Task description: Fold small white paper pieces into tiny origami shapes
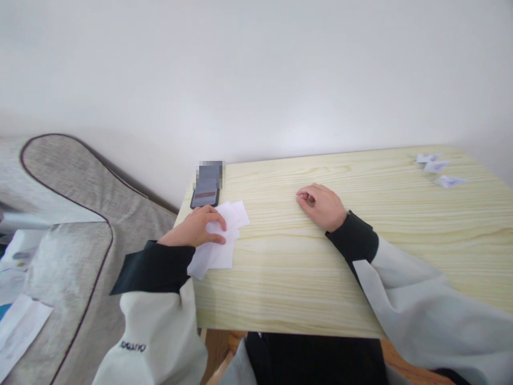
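Several white sheets of paper (222, 251) lie loosely overlapped at the left end of the table. My left hand (196, 227) rests over them, its thumb and fingers apart and the fingertips at the paper. Further right, my right hand (324, 206) is at the wooden tabletop, fingers curled in and thumb close to the index finger, with nothing visible between them. At the far right stand three small folded paper pieces (450, 182), white with bluish marks.
A dark phone (206, 192) lies at the table's back left corner, partly blurred out. The light wood table (280, 289) meets a white wall (256, 80) at the back. To the left is a grey sofa (76, 267) with more printed papers (24, 326) on it.
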`<state>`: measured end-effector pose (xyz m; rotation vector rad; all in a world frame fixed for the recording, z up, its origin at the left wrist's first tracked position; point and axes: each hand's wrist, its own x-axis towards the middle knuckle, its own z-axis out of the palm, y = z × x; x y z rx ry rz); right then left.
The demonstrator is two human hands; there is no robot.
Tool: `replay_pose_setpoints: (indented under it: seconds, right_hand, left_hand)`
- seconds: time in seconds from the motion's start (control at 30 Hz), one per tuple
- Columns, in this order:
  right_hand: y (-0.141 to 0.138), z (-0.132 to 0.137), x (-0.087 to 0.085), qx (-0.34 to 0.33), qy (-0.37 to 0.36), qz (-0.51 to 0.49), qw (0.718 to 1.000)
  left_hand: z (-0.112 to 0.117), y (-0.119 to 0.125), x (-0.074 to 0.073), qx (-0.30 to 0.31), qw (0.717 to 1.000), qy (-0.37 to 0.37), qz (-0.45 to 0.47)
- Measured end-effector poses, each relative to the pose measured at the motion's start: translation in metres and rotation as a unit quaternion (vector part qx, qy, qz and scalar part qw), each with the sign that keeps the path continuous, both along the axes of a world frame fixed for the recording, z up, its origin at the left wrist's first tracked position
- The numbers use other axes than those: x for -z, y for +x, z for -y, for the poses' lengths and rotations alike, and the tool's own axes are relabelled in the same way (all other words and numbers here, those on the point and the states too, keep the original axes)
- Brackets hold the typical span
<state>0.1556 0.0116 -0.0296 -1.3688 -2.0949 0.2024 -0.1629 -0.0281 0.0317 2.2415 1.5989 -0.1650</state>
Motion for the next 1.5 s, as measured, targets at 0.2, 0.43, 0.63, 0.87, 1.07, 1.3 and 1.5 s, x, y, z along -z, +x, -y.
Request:
replay_pose_setpoints:
  seconds: [0.2, 0.43, 0.63, 0.87, 1.07, 1.3, 1.5]
  right_hand:
    - [0.0, -0.001, 0.001, -0.001, -0.005, 0.001, 1.0]
    - [0.0, 0.0, 0.001, -0.005, 0.002, -0.004, 1.0]
    - [0.001, 0.0, 0.0, -0.006, -0.003, -0.001, 1.0]
    - [0.001, 0.0, 0.0, -0.009, -0.008, -0.005, 1.0]
    - [0.0, 0.0, 0.0, -0.005, -0.01, -0.003, 1.0]
    - [0.0, -0.001, -0.001, -0.011, -0.021, 0.007, 1.0]
    - [-0.001, 0.0, -0.002, -0.011, -0.021, 0.004, 1.0]
  left_hand:
    - [0.006, 0.008, -0.003, -0.013, 0.998, 0.059, 0.02]
    - [0.009, 0.003, -0.004, -0.006, 0.999, 0.038, -0.01]
    - [0.008, 0.005, -0.002, -0.042, 0.999, -0.004, -0.009]
    - [0.011, 0.002, -0.017, -0.01, 0.996, 0.009, 0.086]
    - [-0.001, 0.018, -0.027, -0.009, 0.987, 0.023, 0.16]
    - [-0.017, 0.047, -0.026, -0.055, 0.974, 0.016, 0.22]
    - [-0.029, 0.06, -0.02, -0.053, 0.977, 0.05, 0.202]
